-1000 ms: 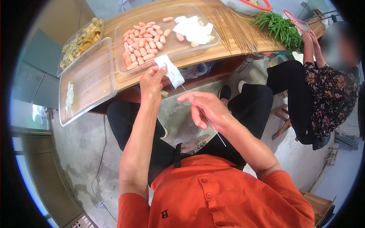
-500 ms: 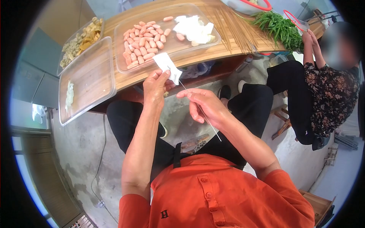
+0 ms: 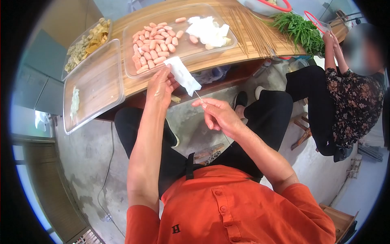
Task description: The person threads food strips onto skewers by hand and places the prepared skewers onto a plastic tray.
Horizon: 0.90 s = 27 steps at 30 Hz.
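Note:
A white flat piece [image 3: 183, 76] is on the upper end of a thin skewer [image 3: 198, 96], just below the table's front edge. My left hand [image 3: 161, 86] is at the piece's left side, fingers closed on its edge. Lower right of it, my right hand [image 3: 221, 116] pinches the skewer between thumb and fingers, and the skewer's lower end sticks out below that hand. Beyond my hands, a clear tray [image 3: 183, 52] holds several small pink sausages [image 3: 155, 44] and a pile of white pieces [image 3: 208, 31].
Left on the table are a clear tray [image 3: 92, 95] with a white piece and a container of cut food [image 3: 86, 44]. Loose skewers [image 3: 250, 30], green leaves [image 3: 298, 30] and a red-rimmed bowl [image 3: 260, 5] lie right. A person [image 3: 351, 97] sits at the far right.
My left hand has shifted slightly left and up, and its grip along the white piece has changed. The white piece is more stretched out along the skewer. My right hand has barely moved.

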{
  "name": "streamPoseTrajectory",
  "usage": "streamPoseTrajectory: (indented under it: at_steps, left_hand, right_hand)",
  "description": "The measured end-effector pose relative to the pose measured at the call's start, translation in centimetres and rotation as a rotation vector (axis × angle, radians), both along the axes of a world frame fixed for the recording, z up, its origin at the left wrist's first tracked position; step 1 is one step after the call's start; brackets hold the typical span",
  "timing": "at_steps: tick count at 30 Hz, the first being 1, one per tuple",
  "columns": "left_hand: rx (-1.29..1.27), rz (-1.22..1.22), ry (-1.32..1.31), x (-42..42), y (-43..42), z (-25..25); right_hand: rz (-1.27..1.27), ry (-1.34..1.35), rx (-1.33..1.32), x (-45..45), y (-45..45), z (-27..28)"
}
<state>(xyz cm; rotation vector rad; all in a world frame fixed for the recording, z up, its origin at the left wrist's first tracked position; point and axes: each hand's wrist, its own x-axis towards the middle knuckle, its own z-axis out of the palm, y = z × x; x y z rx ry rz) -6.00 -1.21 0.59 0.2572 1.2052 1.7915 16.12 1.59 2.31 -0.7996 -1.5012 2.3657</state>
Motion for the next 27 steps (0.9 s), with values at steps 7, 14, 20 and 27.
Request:
streamPoseTrajectory:
  at_steps: [7,14,20,27]
  left_hand:
    - [-0.033,-0.042,0.02,0.45,-0.03,0.27]
    - [-0.03,0.009,-0.022,0.19,0.15,0.21]
    - [-0.015,0.007,-0.115,0.39,0.16,0.44]
    - [-0.008,-0.006,-0.221,0.9,0.16,0.58]
  right_hand:
    - [0.001,-0.023,0.054,0.48,-0.08,-0.18]
    - [0.016,-0.036,0.09,0.72,-0.19,-0.25]
    - [0.02,-0.057,0.113,0.79,-0.2,-0.64]
    - [0.008,-0.077,0.12,0.51,-0.17,-0.63]
